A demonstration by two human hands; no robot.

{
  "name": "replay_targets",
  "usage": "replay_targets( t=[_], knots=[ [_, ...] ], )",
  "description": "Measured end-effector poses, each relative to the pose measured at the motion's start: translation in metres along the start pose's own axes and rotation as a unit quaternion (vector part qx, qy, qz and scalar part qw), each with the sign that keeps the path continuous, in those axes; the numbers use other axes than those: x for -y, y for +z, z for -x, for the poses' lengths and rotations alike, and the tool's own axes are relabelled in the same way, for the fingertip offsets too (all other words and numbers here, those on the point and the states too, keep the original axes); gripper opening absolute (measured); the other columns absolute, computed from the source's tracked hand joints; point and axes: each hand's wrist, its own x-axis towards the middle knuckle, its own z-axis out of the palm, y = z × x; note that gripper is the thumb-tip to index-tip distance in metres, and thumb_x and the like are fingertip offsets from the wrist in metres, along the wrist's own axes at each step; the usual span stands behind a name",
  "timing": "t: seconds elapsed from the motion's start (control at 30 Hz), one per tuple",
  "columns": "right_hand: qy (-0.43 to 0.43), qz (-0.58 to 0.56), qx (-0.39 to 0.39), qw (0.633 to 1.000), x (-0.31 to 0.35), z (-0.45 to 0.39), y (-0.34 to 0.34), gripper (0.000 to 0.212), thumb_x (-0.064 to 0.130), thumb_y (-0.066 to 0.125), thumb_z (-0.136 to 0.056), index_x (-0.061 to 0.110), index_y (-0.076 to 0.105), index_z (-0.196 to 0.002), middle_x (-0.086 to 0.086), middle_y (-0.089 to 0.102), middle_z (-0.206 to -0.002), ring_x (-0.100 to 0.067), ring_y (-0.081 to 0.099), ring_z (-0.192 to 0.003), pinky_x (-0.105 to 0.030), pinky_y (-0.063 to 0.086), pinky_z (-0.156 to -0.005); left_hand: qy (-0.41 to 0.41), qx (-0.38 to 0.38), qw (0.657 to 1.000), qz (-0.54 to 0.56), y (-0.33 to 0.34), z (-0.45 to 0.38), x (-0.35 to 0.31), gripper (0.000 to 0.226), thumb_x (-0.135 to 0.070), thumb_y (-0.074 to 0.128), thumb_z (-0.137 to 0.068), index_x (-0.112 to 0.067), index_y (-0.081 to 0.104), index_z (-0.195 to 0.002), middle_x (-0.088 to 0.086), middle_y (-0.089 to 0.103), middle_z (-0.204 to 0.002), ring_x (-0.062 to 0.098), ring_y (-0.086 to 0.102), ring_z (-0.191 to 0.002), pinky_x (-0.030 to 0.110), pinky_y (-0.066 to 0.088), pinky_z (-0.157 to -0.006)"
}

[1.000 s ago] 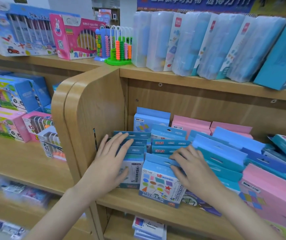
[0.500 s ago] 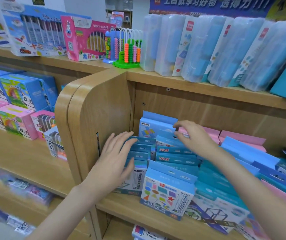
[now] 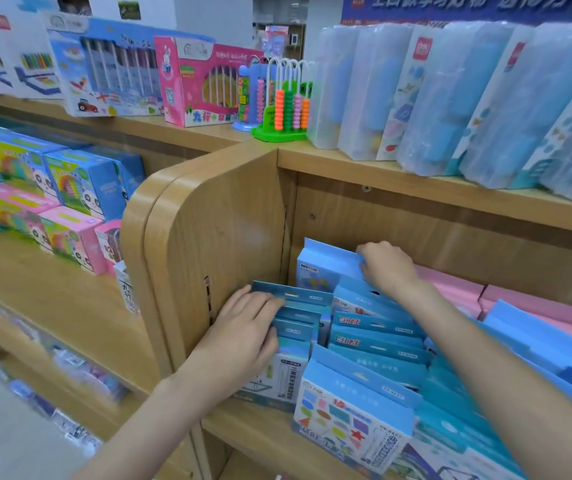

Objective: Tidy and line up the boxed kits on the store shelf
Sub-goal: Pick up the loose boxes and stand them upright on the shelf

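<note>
Several blue boxed kits stand in rows on the wooden shelf (image 3: 263, 441). My left hand (image 3: 243, 332) rests on the left row of teal kits (image 3: 295, 299), fingers curled over their top flaps. My right hand (image 3: 386, 266) reaches to the back and grips the top flap of the tall blue kit (image 3: 326, 263) against the shelf's back panel. A front kit with coloured shapes (image 3: 350, 417) leans forward at the shelf edge. Two rows of teal kits (image 3: 378, 336) sit between my arms.
The rounded wooden side panel (image 3: 208, 244) bounds the row on the left. Pink kits (image 3: 533, 306) and tilted blue ones (image 3: 537, 351) crowd the right. Above, clear cases (image 3: 450, 98) and an abacus (image 3: 284, 102) stand on the upper shelf. Boxed toys (image 3: 80, 181) fill the left shelves.
My right hand left the front shapes kit, moved up and back, and now grips the tall blue kit at the rear. My left hand has stayed on the left row.
</note>
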Motion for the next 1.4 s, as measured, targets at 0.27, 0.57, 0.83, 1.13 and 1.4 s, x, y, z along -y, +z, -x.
replay_targets(
  t=[0.27, 0.57, 0.83, 1.13, 1.4],
  knots=[
    [0.074, -0.098, -0.107, 0.987, -0.012, 0.011, -0.019, 0.019, 0.008, 0.041, -0.092, 0.004, 0.056, -0.103, -0.027, 0.062, -0.101, -0.044, 0.057, -0.094, -0.038, 0.036, -0.066, 0.009, -0.011, 1.0, 0.004, 0.006, 0.003, 0.003, 0.038, -0.022, 0.038, -0.086, -0.007, 0.057, -0.115, 0.004, 0.062, -0.107, 0.013, 0.05, -0.103, 0.032, 0.023, -0.109],
    [0.012, -0.103, -0.183, 0.978, -0.02, 0.024, -0.03, 0.024, 0.016, 0.038, -0.096, 0.007, 0.053, -0.113, -0.018, 0.062, -0.095, -0.038, 0.057, -0.089, -0.037, 0.037, -0.065, 0.012, -0.023, 0.999, 0.019, 0.007, 0.004, 0.004, 0.04, -0.023, 0.036, -0.086, -0.006, 0.058, -0.116, 0.005, 0.062, -0.108, 0.013, 0.047, -0.106, 0.034, 0.021, -0.109],
    [0.01, -0.155, -0.338, 0.928, -0.03, 0.071, -0.042, 0.016, 0.009, 0.041, -0.091, 0.002, 0.055, -0.094, -0.013, 0.058, -0.08, -0.031, 0.053, -0.073, -0.03, 0.03, -0.061, -0.003, -0.02, 0.998, 0.068, 0.003, 0.007, 0.004, 0.043, -0.023, 0.035, -0.087, -0.007, 0.05, -0.124, 0.006, 0.057, -0.121, 0.012, 0.042, -0.118, 0.025, 0.008, -0.114],
    [0.056, -0.131, -0.447, 0.883, -0.052, 0.146, -0.073, 0.016, 0.004, 0.044, -0.091, 0.0, 0.058, -0.098, -0.013, 0.06, -0.084, -0.027, 0.052, -0.074, -0.023, 0.028, -0.064, 0.035, -0.082, 0.993, 0.071, 0.0, 0.01, -0.013, 0.039, -0.028, 0.034, -0.087, -0.01, 0.053, -0.117, 0.005, 0.057, -0.118, 0.014, 0.042, -0.116, 0.033, 0.011, -0.113],
    [0.018, -0.09, -0.469, 0.878, -0.029, 0.124, -0.065, 0.024, 0.009, 0.043, -0.09, -0.002, 0.062, -0.098, -0.015, 0.066, -0.086, -0.032, 0.061, -0.073, -0.033, 0.044, -0.066, -0.036, -0.04, 0.998, -0.017, 0.016, 0.001, -0.004, 0.038, -0.024, 0.059, -0.084, -0.006, 0.056, -0.118, 0.021, 0.05, -0.129, 0.036, 0.037, -0.123, 0.054, 0.03, -0.101]
  ],
)
